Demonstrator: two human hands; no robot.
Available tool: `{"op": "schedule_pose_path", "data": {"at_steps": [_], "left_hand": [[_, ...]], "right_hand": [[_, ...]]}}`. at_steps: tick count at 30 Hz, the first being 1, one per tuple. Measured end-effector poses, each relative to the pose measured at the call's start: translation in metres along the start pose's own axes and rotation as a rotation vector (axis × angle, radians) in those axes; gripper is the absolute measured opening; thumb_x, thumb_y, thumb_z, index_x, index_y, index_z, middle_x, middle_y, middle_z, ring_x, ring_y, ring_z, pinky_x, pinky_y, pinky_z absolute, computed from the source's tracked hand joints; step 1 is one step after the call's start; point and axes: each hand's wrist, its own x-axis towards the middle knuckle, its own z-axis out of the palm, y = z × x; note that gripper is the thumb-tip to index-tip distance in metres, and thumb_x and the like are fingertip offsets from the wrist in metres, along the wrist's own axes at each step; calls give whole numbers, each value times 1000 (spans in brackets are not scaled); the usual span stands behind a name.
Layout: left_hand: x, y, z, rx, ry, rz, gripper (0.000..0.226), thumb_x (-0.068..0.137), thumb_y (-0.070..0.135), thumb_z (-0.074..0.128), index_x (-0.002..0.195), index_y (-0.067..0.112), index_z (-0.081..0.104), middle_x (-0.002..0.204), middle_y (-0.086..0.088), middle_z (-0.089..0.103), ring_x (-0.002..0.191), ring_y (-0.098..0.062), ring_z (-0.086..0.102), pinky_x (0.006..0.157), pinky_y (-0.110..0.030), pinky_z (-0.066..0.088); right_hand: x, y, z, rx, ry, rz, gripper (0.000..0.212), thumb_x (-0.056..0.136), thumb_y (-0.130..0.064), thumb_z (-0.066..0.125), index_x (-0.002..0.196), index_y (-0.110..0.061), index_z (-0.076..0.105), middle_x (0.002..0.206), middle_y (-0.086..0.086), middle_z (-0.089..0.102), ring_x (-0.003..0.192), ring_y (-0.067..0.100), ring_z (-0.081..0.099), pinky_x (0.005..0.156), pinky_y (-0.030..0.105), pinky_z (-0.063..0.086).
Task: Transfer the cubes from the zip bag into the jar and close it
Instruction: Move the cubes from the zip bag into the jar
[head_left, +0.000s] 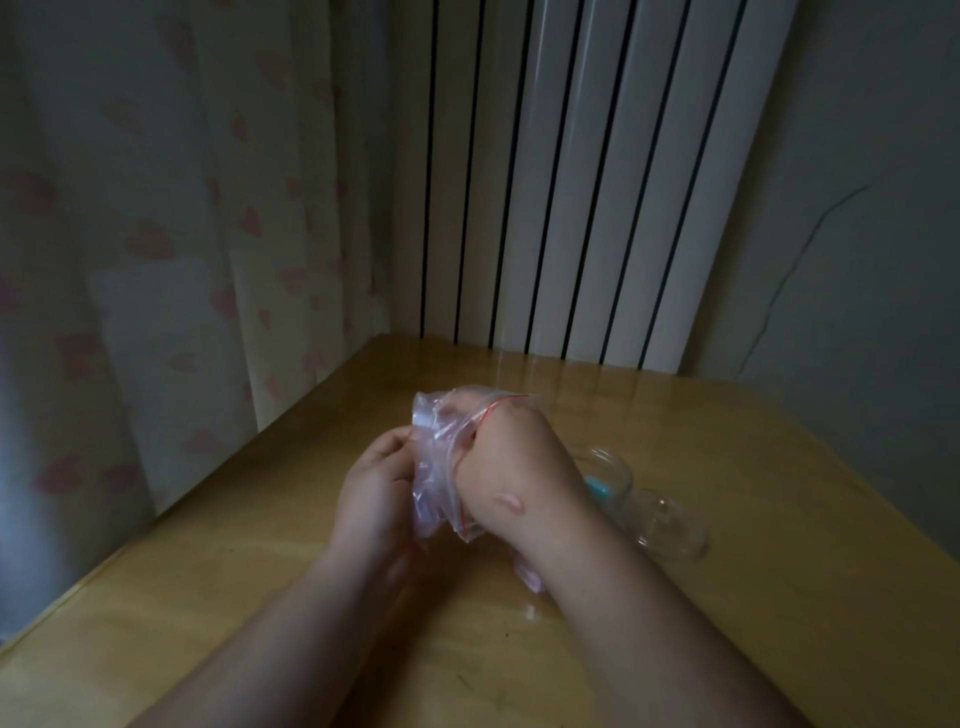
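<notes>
Holding the bag (434, 467), your left hand (371, 493) pinches its side and your right hand (514, 462) clutches the zip edge; the film looks limp, slippery; grip by the zip.

The zip bag (441, 467) is above the table (779, 597), gripped between the 2 hands: left hand (371, 493) on its left, right hand (519, 467) on its right. The jar (610, 465) sits on the table just right of the right hand, partly behind it. A radiator (571, 182) stands behind the table, with a curtain (182, 234) to the left.

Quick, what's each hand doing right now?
Left hand: holding the zip bag by its side.
Right hand: gripping the same zip bag.
</notes>
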Motion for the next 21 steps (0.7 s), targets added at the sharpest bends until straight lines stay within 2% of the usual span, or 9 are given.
{"op": "schedule_pose_path", "data": {"at_steps": [4,6,8,11,14,17,21], "left_hand": [[4,2,-4,-67,83,-17,17,89,-4,53,103,1,62,80,-16,65,66,-24,64,62,-33,55],[6,2,-6,-72,124,-26,18,89,-5,53,104,-1,63,83,-17,67,68,-25,66,67,-36,57],[8,0,-5,-74,159,-49,19,89,-5,54,106,-2,63,89,-20,68,73,-27,67,76,-40,56],[7,1,-2,-87,194,-69,21,90,-5,54,109,-3,62,95,-21,68,80,-29,67,82,-41,55],[6,2,-2,-115,218,-76,27,92,-4,54,117,-5,61,104,-22,68,83,-28,67,85,-39,53],[5,4,0,-116,222,-84,27,92,-2,54,118,-4,61,110,-24,66,84,-28,66,84,-38,54],[4,4,2,-117,226,-83,17,93,-4,51,105,-1,63,101,-22,67,81,-28,66,89,-42,52]], "right_hand": [[1,-1,-13,-71,-59,-10,32,91,-10,51,120,-11,64,109,11,67,99,28,65,85,37,54],[0,2,-19,-88,-34,-60,19,92,-13,51,101,-13,68,96,7,69,87,23,65,74,35,55],[-1,7,-26,-28,59,-81,13,90,-17,53,86,-19,66,84,1,68,76,18,65,69,39,58],[-1,17,-38,18,112,-37,6,90,-27,60,96,-25,62,88,-4,67,79,15,66,72,40,60],[0,27,-53,17,148,41,9,86,-31,68,89,-26,61,83,-5,68,76,15,67,73,40,60],[-1,32,-65,-33,150,104,2,82,-24,71,82,-24,69,77,-3,69,73,17,67,73,40,60],[-3,35,-74,-92,90,196,5,80,-14,70,80,-19,72,77,2,69,67,15,64,63,32,57]]}}
